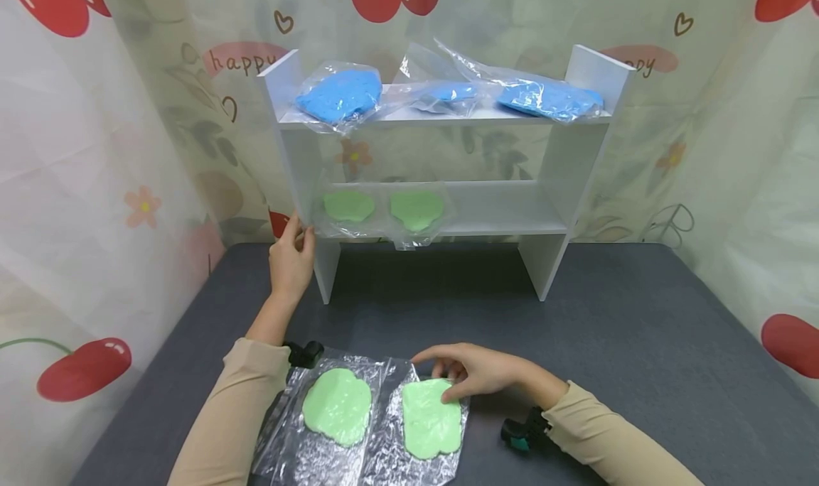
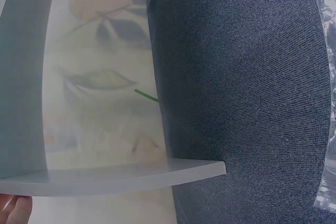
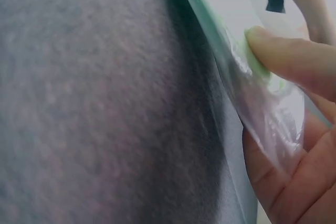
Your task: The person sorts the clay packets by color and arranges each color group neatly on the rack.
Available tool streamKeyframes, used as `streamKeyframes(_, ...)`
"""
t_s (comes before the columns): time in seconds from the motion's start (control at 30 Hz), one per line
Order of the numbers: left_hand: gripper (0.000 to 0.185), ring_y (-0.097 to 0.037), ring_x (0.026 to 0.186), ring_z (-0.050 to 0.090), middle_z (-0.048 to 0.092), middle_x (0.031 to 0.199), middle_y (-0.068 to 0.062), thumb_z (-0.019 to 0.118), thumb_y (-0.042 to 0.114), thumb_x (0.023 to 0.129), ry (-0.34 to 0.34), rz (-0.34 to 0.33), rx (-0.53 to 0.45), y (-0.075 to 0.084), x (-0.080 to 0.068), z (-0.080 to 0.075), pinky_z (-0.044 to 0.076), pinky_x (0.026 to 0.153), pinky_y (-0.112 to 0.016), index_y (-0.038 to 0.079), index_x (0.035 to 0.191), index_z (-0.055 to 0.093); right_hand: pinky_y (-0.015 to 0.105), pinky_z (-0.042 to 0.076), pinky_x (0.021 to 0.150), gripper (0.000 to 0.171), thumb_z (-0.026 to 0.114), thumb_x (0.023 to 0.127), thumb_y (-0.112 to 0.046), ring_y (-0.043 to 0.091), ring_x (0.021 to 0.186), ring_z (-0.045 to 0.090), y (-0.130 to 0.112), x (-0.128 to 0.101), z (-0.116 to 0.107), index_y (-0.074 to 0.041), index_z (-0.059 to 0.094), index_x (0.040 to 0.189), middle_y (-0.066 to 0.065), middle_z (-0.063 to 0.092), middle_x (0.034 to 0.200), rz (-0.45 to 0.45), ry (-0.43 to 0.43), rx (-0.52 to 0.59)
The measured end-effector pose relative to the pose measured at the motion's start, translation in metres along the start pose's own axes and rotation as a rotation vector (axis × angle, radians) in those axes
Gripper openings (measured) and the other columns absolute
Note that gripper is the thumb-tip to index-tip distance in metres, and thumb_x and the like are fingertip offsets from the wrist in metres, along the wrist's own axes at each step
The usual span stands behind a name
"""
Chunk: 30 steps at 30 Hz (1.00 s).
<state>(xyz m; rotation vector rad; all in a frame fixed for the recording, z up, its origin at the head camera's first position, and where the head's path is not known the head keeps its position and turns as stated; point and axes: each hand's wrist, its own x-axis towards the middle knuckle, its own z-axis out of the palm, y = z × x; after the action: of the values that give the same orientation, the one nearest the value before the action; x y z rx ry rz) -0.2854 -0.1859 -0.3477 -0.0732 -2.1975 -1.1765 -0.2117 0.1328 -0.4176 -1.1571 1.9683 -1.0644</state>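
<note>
Green clay bag (image 1: 431, 418) lies flat on the grey table (image 1: 640, 351), pinched at its top edge by the right hand (image 1: 476, 372).
Left hand (image 1: 291, 258) wraps the white shelf (image 1: 294, 138) side panel, apparently steadying it; a second green bag (image 1: 337, 406) lies just beside, untouched.
</note>
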Motion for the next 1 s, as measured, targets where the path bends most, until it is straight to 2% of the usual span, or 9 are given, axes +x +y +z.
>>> streamKeyframes(0.17,0.046,-0.036,0.104,0.064,0.062,0.122,-0.021,0.049,0.012,0.096,0.001,-0.006,0.001,0.000,0.000,0.000,0.053,0.083,-0.049,0.015,0.141,0.043,0.018,0.048,0.062,0.060,0.064,0.089,-0.016,0.000,0.066,0.051,0.000,-0.005,-0.005,-0.008,0.038,0.142,0.014,0.057,0.108,-0.025,-0.018,0.004)
streamKeyframes(0.37,0.047,-0.036,0.105,0.064,0.061,0.123,-0.020,0.050,0.013,0.096,-0.005,-0.018,0.001,0.000,0.000,0.000,0.053,0.083,-0.049,0.016,0.142,0.042,0.018,0.047,0.059,0.053,0.061,0.091,-0.015,-0.001,0.060,0.048,-0.001,-0.012,-0.013,-0.008,0.041,0.139,0.018,0.053,0.114,-0.054,0.010,0.010)
streamKeyframes(0.43,0.047,-0.036,0.105,0.064,0.061,0.124,-0.020,0.049,0.013,0.096,-0.007,-0.020,0.002,0.000,0.000,0.000,0.053,0.083,-0.049,0.016,0.142,0.041,0.019,0.049,0.061,0.051,0.060,0.091,-0.015,0.000,0.063,0.050,-0.003,-0.015,-0.017,-0.007,0.042,0.138,0.018,0.053,0.116,-0.063,0.028,0.014)
streamKeyframes(0.6,0.046,-0.036,0.106,0.063,0.061,0.123,-0.021,0.049,0.013,0.096,-0.006,-0.015,-0.002,0.000,0.000,0.000,0.053,0.083,-0.049,0.016,0.142,0.042,0.021,0.047,0.060,0.050,0.059,0.092,-0.013,0.001,0.063,0.047,-0.006,-0.019,-0.023,-0.002,0.042,0.137,0.019,0.052,0.111,-0.086,0.060,0.038)
streamKeyframes(0.9,0.047,-0.036,0.105,0.064,0.061,0.124,-0.021,0.049,0.013,0.096,-0.007,-0.013,0.000,-0.001,0.000,0.000,0.053,0.082,-0.049,0.016,0.143,0.041,0.020,0.048,0.063,0.047,0.059,0.092,-0.015,0.000,0.071,0.051,-0.008,-0.018,-0.024,-0.002,0.045,0.135,0.019,0.053,0.120,-0.127,0.033,0.020)
streamKeyframes(1.0,0.047,-0.037,0.105,0.064,0.060,0.124,-0.021,0.049,0.013,0.096,-0.003,-0.004,0.001,-0.001,0.000,0.000,0.053,0.082,-0.049,0.017,0.143,0.040,0.021,0.049,0.063,0.046,0.059,0.092,-0.014,0.000,0.071,0.051,-0.009,-0.018,-0.025,-0.002,0.045,0.134,0.020,0.053,0.117,-0.137,0.042,0.023)
